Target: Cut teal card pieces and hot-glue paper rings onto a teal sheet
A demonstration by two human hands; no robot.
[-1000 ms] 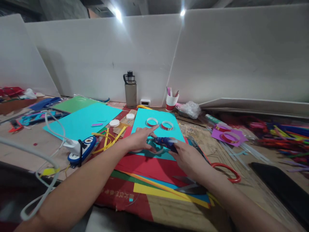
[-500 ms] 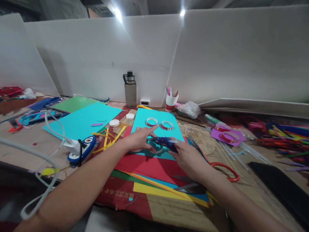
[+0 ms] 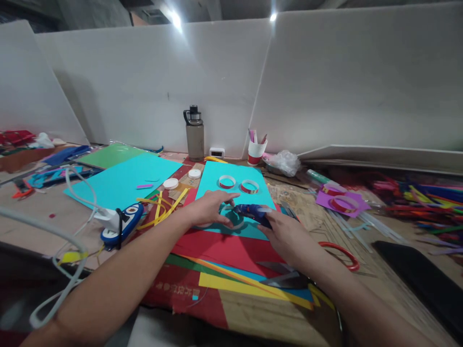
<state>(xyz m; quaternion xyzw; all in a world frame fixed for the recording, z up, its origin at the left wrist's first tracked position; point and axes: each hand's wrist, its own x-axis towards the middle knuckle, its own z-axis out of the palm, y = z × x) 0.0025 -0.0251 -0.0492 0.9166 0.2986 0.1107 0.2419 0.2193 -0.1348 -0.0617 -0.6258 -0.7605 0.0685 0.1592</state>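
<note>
My right hand is wrapped round a blue glue gun, whose tip points left over a turquoise sheet. My left hand reaches over the same sheet, thumb and forefinger spread apart. Between them a pale paper ring shows in part; whether the fingers touch it I cannot tell. Farther up the sheet stand two more paper rings, a left one and a right one, white inside with red outside. Red paper lies beneath the turquoise sheet.
Scissors with an orange handle lie by my right forearm. Left are a blue-and-white power strip, white cable and yellow strips. A bottle and paper cup stand behind. A purple sheet and black phone-like slab lie right.
The glue gun and my right hand have shifted slightly to the right, away from my left fingers. My left forefinger has bent a little. The rings stay in place.
</note>
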